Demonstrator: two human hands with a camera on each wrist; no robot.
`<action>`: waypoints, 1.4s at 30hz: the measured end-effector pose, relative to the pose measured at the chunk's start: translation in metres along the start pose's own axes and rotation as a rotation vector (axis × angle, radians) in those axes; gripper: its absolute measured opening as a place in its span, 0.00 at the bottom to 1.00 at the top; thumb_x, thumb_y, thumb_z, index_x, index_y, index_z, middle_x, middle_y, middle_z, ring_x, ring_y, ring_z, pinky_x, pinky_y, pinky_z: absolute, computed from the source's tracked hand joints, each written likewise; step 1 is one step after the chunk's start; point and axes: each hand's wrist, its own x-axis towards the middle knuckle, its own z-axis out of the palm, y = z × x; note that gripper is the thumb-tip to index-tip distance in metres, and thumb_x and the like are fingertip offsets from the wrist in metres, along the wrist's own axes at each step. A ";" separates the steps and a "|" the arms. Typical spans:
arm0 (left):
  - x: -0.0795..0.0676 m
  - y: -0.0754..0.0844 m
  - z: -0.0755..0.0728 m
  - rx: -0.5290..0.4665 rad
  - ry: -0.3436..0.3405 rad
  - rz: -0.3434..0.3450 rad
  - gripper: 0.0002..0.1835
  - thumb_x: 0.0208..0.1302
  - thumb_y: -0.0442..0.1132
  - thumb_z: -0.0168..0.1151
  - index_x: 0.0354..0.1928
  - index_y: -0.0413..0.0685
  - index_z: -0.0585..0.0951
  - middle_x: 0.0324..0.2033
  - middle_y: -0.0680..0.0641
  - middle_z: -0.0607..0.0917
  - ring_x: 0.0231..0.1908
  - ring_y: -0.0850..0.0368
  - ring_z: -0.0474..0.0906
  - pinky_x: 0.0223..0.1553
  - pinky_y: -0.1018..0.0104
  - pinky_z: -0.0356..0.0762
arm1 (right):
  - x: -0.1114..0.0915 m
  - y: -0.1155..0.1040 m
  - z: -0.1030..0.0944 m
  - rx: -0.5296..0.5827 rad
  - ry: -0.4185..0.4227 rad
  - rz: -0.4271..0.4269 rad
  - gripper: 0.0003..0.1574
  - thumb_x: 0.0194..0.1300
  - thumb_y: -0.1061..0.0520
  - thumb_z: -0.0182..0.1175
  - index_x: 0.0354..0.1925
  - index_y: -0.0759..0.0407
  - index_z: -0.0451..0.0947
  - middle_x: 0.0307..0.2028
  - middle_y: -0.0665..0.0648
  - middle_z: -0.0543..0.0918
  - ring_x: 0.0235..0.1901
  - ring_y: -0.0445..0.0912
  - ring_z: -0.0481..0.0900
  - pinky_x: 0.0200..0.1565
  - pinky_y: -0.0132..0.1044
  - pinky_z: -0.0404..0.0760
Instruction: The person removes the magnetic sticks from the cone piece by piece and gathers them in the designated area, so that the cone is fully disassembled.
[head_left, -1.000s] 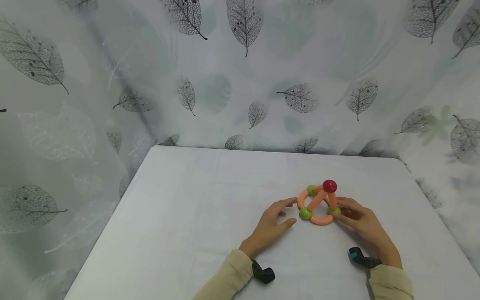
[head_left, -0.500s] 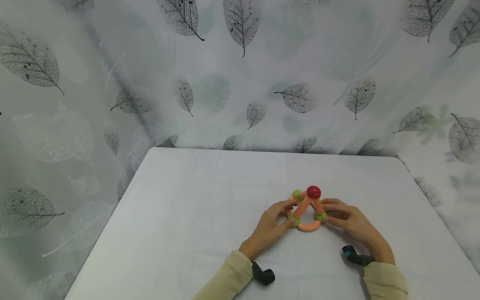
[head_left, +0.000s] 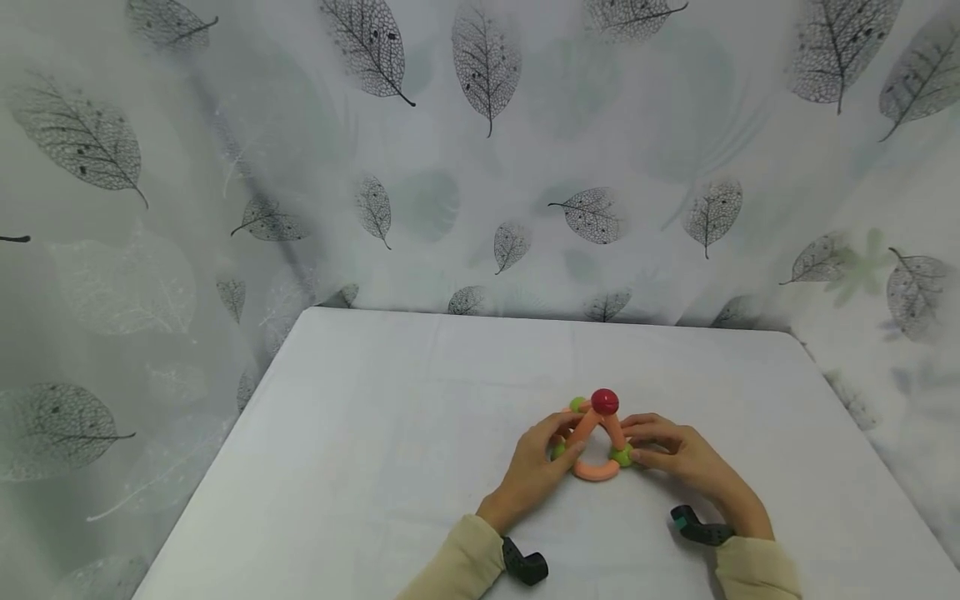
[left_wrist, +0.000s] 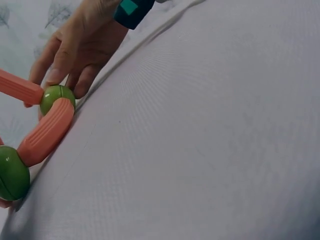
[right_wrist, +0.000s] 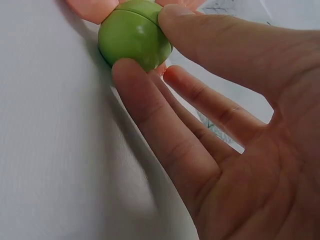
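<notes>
A pyramid-shaped toy frame of orange rods [head_left: 597,472] and green balls [head_left: 622,455] stands on the white table, with a red ball [head_left: 605,402] at its peak. My left hand [head_left: 531,468] grips its left corner, thumb in front and fingers behind, partly covering the green ball there. At the right corner my right hand [head_left: 682,458] pinches a green ball [right_wrist: 132,37] between thumb and fingers. The left wrist view shows a curved orange rod [left_wrist: 47,132] joining two green balls, with my right hand at the farther one.
The white tabletop [head_left: 397,417] spreads around the toy. Behind it hangs a leaf-printed cloth [head_left: 435,217], which also runs along both sides. A dark wrist camera [head_left: 525,562] sits on my left wrist, another [head_left: 701,527] on my right.
The toy frame has slid left and toward me, my right hand moving along with it. My left hand, earlier apart from it with spread fingers, has taken hold of its left corner.
</notes>
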 end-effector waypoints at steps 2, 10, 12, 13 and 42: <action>-0.001 -0.001 0.001 -0.011 0.009 -0.009 0.18 0.77 0.43 0.62 0.65 0.51 0.78 0.50 0.49 0.87 0.49 0.58 0.82 0.51 0.66 0.82 | 0.000 0.001 0.002 0.008 0.001 -0.016 0.15 0.69 0.61 0.68 0.54 0.57 0.87 0.61 0.60 0.81 0.61 0.24 0.73 0.59 0.19 0.72; -0.001 -0.003 -0.002 -0.075 0.048 0.005 0.18 0.78 0.42 0.59 0.65 0.50 0.78 0.49 0.49 0.88 0.48 0.60 0.82 0.47 0.65 0.82 | 0.007 0.001 0.009 -0.009 -0.029 -0.035 0.16 0.69 0.60 0.68 0.54 0.54 0.87 0.60 0.56 0.81 0.60 0.25 0.74 0.60 0.20 0.72; -0.003 -0.004 -0.001 -0.097 0.057 0.021 0.18 0.78 0.41 0.59 0.66 0.48 0.77 0.49 0.46 0.89 0.50 0.59 0.84 0.50 0.65 0.83 | 0.009 0.001 0.012 -0.003 -0.039 -0.028 0.16 0.69 0.60 0.69 0.54 0.53 0.87 0.60 0.57 0.82 0.60 0.26 0.75 0.61 0.21 0.72; -0.002 -0.004 -0.002 -0.106 0.061 0.030 0.18 0.78 0.40 0.59 0.66 0.47 0.77 0.50 0.45 0.89 0.51 0.58 0.84 0.52 0.66 0.84 | 0.010 -0.001 0.012 -0.006 -0.043 -0.028 0.16 0.69 0.59 0.69 0.54 0.53 0.87 0.60 0.58 0.82 0.60 0.26 0.75 0.61 0.21 0.72; -0.002 0.005 -0.008 -0.227 0.071 -0.044 0.08 0.79 0.39 0.55 0.51 0.47 0.81 0.31 0.42 0.86 0.26 0.53 0.79 0.32 0.73 0.78 | 0.037 -0.067 -0.015 -0.287 -0.085 -0.078 0.15 0.78 0.54 0.60 0.59 0.46 0.81 0.55 0.50 0.87 0.52 0.43 0.85 0.55 0.37 0.85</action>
